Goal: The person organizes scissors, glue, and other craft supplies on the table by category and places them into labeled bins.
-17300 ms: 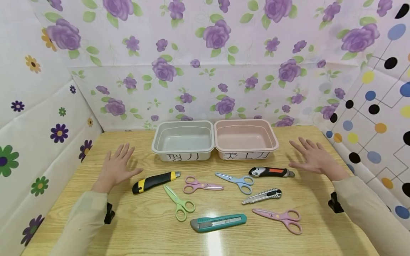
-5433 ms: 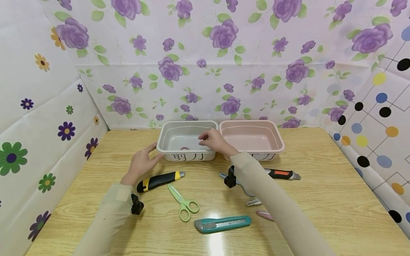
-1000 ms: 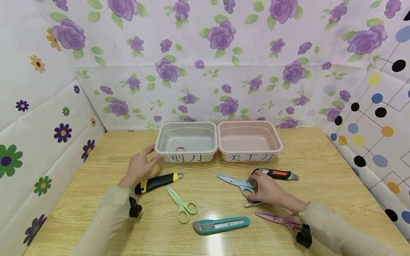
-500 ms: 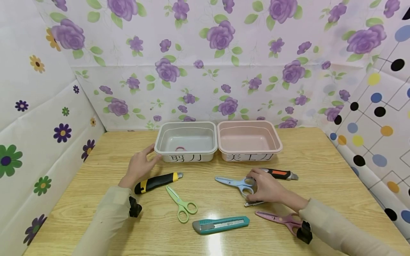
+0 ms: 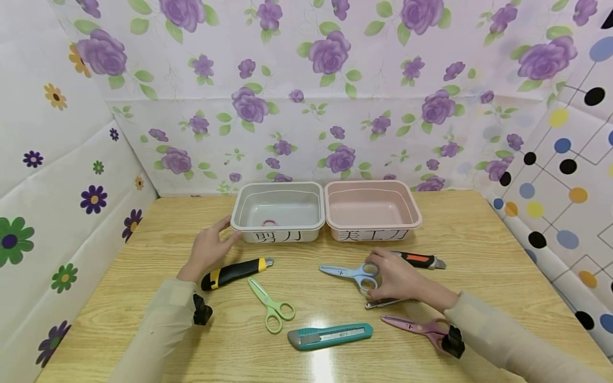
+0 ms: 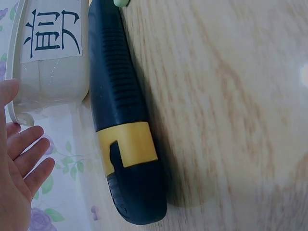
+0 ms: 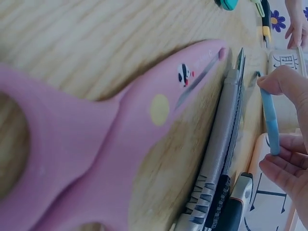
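My right hand [image 5: 398, 276] pinches the handle loops of light-blue scissors [image 5: 341, 272], whose blades point left. In the right wrist view the thumb and fingertips clasp opposite ends of the blue scissors' handle [image 7: 270, 118], seen edge-on. Under the palm lies a silver box cutter [image 5: 380, 303], partly hidden. My left hand [image 5: 207, 250] touches the left front corner of the grey bin [image 5: 239, 227], with loosely extended fingers in the left wrist view. Inside that bin a pink scissors loop [image 5: 270, 222] shows. A black and yellow box cutter [image 5: 235, 273] lies just below the left hand.
A pink bin [image 5: 414, 219] stands right beside the grey one; both carry lettered labels. On the table [image 5: 230, 340] lie green scissors [image 5: 268, 303], a teal box cutter [image 5: 330, 336], pink scissors [image 5: 416, 327] and a black-orange cutter [image 5: 421, 260]. Patterned cloth surrounds the back and sides.
One pair of pink scissors has gone from the table into the grey bin. The right hand has since taken hold of the blue scissors and shifted them slightly left. The left hand stays at the bin.
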`<state>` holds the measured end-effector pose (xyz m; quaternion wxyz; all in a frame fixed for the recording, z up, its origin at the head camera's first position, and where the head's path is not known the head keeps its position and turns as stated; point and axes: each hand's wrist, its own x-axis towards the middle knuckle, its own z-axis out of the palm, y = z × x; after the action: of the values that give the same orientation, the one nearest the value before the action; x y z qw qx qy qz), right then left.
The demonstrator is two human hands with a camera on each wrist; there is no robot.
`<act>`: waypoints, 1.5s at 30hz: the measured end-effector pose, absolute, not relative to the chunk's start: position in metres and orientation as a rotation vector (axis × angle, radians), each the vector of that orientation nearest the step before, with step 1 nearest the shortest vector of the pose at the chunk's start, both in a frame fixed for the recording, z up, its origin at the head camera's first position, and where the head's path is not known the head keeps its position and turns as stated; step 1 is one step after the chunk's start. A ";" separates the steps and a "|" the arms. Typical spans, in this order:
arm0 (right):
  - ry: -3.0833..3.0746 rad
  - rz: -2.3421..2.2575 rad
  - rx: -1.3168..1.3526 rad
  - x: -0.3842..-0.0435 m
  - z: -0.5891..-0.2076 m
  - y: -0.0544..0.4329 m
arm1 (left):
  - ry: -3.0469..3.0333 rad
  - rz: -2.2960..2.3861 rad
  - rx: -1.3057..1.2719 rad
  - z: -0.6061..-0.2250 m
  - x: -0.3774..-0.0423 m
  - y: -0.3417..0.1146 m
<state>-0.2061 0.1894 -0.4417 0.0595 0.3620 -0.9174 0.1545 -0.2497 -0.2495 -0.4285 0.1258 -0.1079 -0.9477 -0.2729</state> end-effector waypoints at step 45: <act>-2.725 0.437 1.238 -0.216 -0.425 0.171 | -2.770 -0.813 -0.294 -0.426 -0.248 -0.249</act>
<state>-0.2156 0.1713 -0.4254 0.0585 0.4086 -0.8993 0.1443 -0.2481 -0.2491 -0.4259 0.1196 -0.1006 -0.9477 -0.2783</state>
